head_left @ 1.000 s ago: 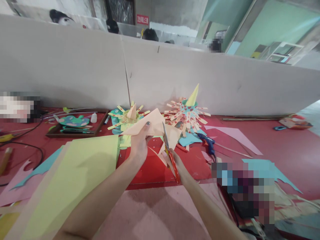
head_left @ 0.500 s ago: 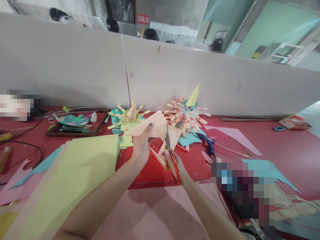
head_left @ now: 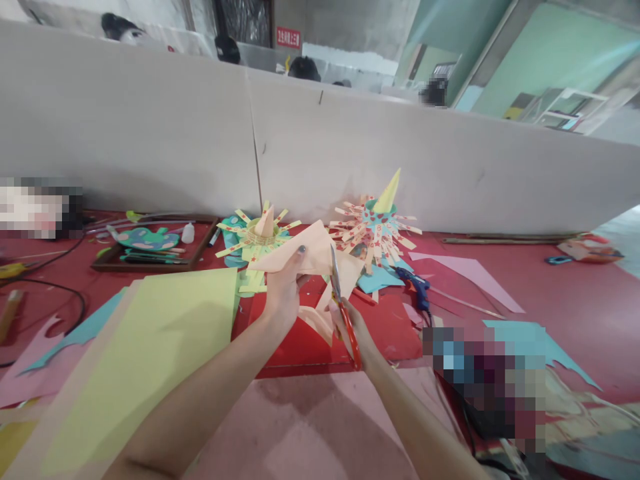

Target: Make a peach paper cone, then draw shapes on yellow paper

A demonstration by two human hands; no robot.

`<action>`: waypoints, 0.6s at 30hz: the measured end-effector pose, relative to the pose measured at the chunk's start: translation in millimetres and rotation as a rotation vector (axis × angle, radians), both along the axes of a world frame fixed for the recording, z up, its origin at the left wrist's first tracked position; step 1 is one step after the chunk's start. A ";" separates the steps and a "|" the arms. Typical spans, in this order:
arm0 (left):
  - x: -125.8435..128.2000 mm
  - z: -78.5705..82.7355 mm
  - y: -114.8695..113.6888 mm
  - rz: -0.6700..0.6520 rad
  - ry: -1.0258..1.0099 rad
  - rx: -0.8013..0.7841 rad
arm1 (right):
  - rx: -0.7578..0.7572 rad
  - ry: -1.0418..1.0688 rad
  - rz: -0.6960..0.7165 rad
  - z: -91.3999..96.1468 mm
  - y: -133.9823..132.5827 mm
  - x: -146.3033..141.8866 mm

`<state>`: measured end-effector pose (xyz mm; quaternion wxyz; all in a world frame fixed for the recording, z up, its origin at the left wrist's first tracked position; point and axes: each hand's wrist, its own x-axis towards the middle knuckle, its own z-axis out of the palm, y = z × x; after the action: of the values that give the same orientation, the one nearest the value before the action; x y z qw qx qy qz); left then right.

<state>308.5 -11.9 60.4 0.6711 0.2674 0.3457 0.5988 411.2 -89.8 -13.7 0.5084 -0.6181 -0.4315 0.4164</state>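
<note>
My left hand [head_left: 281, 293] pinches a folded sheet of peach paper [head_left: 305, 252] and holds it up over the red mat [head_left: 390, 333]. My right hand [head_left: 356, 333] grips red-handled scissors [head_left: 344, 308], whose blades stand upright in the paper's right side. A cut peach strip [head_left: 316, 319] hangs below, between my two hands.
Two spiky paper crafts with cones [head_left: 260, 235] [head_left: 378, 223] stand by the white partition [head_left: 350, 153]. Large yellow-green sheets [head_left: 150, 347] lie at left, a wooden tray of supplies [head_left: 150, 243] behind them. A blue glue gun [head_left: 417, 288] and pink and teal paper scraps [head_left: 540, 343] lie right.
The scissors have worked a little further up into the peach paper, and the cut strip below now droops lower and curls. My left hand has barely shifted.
</note>
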 end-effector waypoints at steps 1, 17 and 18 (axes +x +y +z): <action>0.2 -0.4 0.2 0.000 0.000 0.004 | 0.008 0.001 -0.003 -0.6 -0.6 -0.1; 0.6 -6.5 2.7 -0.020 -0.036 0.024 | -0.004 -0.022 -0.015 -0.9 -4.2 -0.7; 0.6 -6.4 2.6 -0.020 -0.036 0.021 | -0.009 -0.022 -0.016 -0.6 -4.4 -0.6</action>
<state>309.1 -9.3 54.0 0.6804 0.2672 0.3244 0.6004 410.6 -94.2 -14.3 0.5042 -0.6284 -0.4301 0.4074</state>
